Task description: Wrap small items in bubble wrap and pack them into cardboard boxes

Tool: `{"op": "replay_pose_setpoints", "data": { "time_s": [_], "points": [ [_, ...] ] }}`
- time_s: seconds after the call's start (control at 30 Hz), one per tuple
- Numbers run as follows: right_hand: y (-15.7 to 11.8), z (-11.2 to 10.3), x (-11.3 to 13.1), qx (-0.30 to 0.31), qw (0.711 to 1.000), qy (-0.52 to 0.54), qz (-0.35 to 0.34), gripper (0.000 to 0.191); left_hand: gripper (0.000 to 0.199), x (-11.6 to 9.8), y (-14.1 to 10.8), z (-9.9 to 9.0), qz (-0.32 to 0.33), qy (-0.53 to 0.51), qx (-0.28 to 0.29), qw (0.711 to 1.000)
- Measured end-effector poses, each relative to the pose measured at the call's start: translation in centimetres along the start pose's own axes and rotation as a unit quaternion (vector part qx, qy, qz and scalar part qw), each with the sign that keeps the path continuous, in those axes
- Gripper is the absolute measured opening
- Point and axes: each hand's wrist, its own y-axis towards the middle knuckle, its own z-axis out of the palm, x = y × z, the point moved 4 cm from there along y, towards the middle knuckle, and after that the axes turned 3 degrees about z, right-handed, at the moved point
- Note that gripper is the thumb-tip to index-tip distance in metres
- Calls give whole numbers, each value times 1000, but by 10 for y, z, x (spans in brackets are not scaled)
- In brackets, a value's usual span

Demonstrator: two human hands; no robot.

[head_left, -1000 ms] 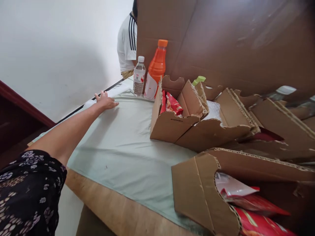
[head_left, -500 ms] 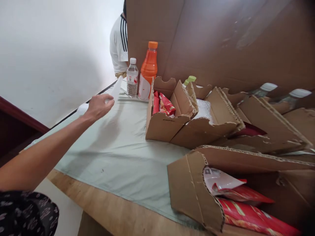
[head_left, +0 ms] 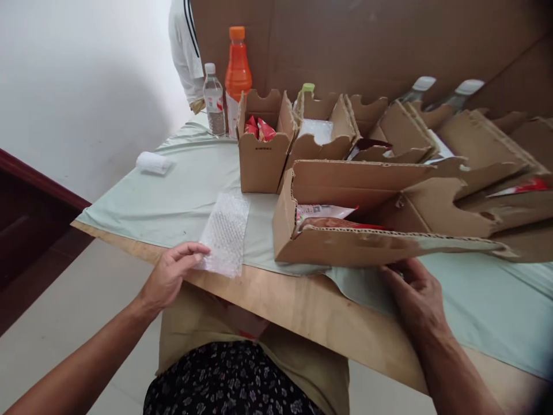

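My left hand [head_left: 173,271] pinches the near left corner of a clear bubble-wrap piece [head_left: 227,236] between thumb and fingers. The sheet lies flat near the table's front edge. My right hand [head_left: 417,294] is at the lower front edge of an open cardboard box [head_left: 328,248], its fingers curled. The fingertips are partly hidden by the box, so what they grip does not show. Inside that box lie a white packet [head_left: 326,212] and a red-brown packet [head_left: 341,223].
Behind stands a row of cardboard bins [head_left: 261,164], one with red packets [head_left: 259,129]. An orange drink bottle [head_left: 237,66] and a water bottle [head_left: 214,104] stand at the back left. A white roll [head_left: 153,163] lies at left. Part of a person [head_left: 184,52] shows behind.
My left hand has come back toward the table's front edge with the bubble wrap, which now lies flat. My right hand has come into view at the front box. The camera view has shifted.
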Motion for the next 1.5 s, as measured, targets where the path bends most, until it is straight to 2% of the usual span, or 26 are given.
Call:
{"op": "replay_pose_setpoints", "data": {
  "time_s": [0.07,0.13,0.23,0.33,0.43,0.57,0.67,0.73,0.8,0.87,0.9,0.97,1.07,1.13,1.17,1.23,1.3,1.33,1.4,1.47,1.5],
  "points": [
    [-8,1,8,50,996,61,46,32,31,-6,-10,22,66,80,33,994],
    [-12,6,14,93,984,116,93,50,42,-13,-17,51,153,151,57,975],
    [-6,12,19,108,982,113,105,57,56,-17,-20,99,266,212,75,937],
    [2,19,22,104,987,84,86,61,60,-12,-15,142,315,227,89,917],
    [3,30,26,102,990,76,56,61,49,-8,-3,162,328,223,62,916],
    [5,46,32,85,994,68,27,58,34,-16,10,159,352,216,19,910],
    [1,47,32,61,996,55,25,57,31,-24,4,138,357,197,-9,913],
    [-9,35,34,2,999,25,22,52,22,-25,-9,117,349,162,-27,923],
    [-27,17,40,-73,997,-6,20,45,10,-23,-24,96,327,96,-7,940],
    [-49,3,56,-92,996,-12,3,36,20,-21,-38,83,282,7,62,957],
    [-59,-1,70,-66,998,1,-23,32,25,-22,-44,80,253,-41,109,960],
    [-76,1,105,40,992,48,-112,38,31,-27,-55,81,191,-124,215,950],
    [-90,15,160,207,948,87,-227,74,36,-45,-70,93,143,-194,366,899],
    [-88,28,179,292,920,86,-247,89,37,-58,-78,99,155,-211,434,862],
    [-87,35,181,337,906,88,-242,87,37,-62,-80,100,164,-222,452,848],
    [-84,45,175,415,879,109,-206,65,33,-65,-81,96,162,-258,453,838],
    [-83,49,160,452,867,142,-151,40,30,-62,-78,89,139,-285,430,845],
    [-84,49,153,453,868,158,-126,36,29,-59,-76,86,130,-291,422,849],
    [-86,46,142,438,876,184,-89,45,31,-54,-72,83,121,-291,423,849],
    [-86,43,137,411,887,196,-78,59,32,-50,-71,87,118,-297,439,840],
    [-84,42,135,386,899,189,-81,60,33,-50,-70,90,115,-301,447,835]
  ]
}}
